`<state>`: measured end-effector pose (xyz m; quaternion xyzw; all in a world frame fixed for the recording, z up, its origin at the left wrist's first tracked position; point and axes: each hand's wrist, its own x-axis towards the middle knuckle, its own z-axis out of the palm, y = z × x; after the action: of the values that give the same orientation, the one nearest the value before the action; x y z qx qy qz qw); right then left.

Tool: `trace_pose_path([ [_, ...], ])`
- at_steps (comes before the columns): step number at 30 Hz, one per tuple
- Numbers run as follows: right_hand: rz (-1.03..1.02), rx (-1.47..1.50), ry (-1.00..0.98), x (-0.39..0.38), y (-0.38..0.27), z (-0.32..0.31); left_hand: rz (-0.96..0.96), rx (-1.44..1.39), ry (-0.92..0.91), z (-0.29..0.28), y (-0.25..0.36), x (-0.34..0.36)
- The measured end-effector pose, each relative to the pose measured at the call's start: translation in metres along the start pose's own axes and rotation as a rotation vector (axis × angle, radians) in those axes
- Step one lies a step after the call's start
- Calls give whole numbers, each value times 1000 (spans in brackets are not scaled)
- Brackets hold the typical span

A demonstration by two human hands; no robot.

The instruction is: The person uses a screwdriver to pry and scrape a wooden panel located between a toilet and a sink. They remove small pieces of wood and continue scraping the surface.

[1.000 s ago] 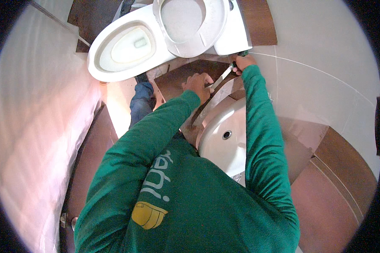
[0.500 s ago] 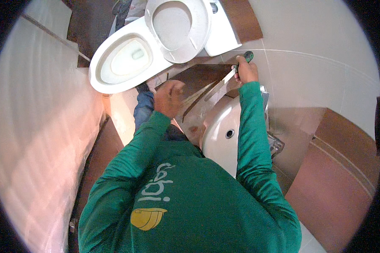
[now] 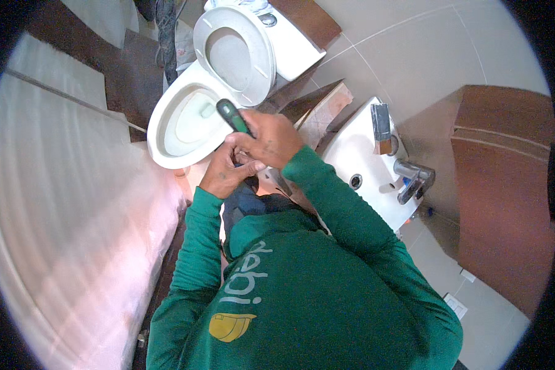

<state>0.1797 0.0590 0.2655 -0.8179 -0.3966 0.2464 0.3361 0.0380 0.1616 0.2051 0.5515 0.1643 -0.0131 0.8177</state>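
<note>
My right hand [image 3: 274,140] is closed around a tool with a green and black handle [image 3: 233,117]. The end of that handle points up and left, over the toilet bowl's near edge; its blade is hidden by my hands. Pressed close below it, my left hand [image 3: 224,174] has its fingers bent together against the right. Whatever the left fingers grip is hidden. Beyond both hands stands a white toilet [image 3: 157,145] with its seat raised.
To the right is a white sink [image 3: 342,166] with a metal faucet [image 3: 416,179]. A grey and brown block [image 3: 382,126] sits on its rim. Between toilet and sink, a brown panel [image 3: 324,102] stands at an angle. Translucent sheeting [image 3: 98,246] hangs at left.
My right hand has swung left with the green-handled tool, from beside the wall to in front of the toilet. Both hands now meet. The view has turned, showing more of the sink.
</note>
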Motion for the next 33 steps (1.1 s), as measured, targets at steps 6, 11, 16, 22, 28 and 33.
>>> trace_pose_path([
  [6, -88, 81, 176, 0, 8, 24, -5, 41, 244, -23, -46, 24],
  [11, 137, -69, 325, -8, 80, 24, -37, -389, 593, -27, -36, 59],
  [16, 352, -224, 227, -12, 124, 55, -116, -402, 524, -37, -69, 115],
  [22, 606, -425, 299, -15, 140, 78, -245, -479, 372, -25, -74, 153],
  [28, 825, -404, 376, -5, 108, 64, -394, -473, 329, -24, -80, 179],
  [33, 934, -340, 385, -1, 101, 73, -438, -474, 278, -33, -81, 187],
])
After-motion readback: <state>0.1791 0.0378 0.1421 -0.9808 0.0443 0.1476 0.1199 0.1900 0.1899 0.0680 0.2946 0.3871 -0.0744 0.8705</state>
